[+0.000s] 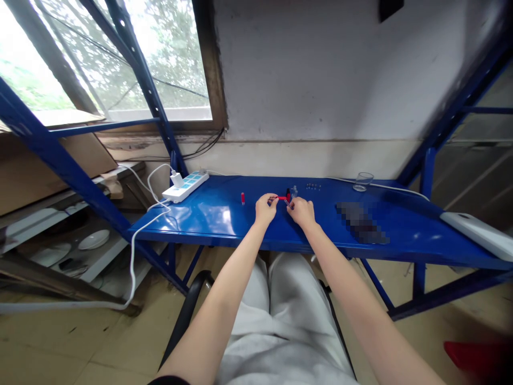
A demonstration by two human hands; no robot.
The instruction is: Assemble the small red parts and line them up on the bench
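Observation:
My left hand [265, 207] and my right hand [301, 210] rest on the blue metal shelf [216, 214], fingers curled. Between them they pinch a small red stick-like piece [282, 198], each hand at one end. Just behind my right hand stand a small red-and-black part [287, 192] and a tiny clear piece [294, 190]. A separate small red piece [242, 198] stands upright on the shelf to the left of my left hand. A row of tiny dark beads [313, 186] lies further back.
A white power strip [185, 186] with a plugged charger and white cable sits at the shelf's back left. A clear glass [363, 181] stands at the back right, and a blurred dark patch [362, 222] lies right of my hands. Blue rack posts flank the shelf; a window is behind.

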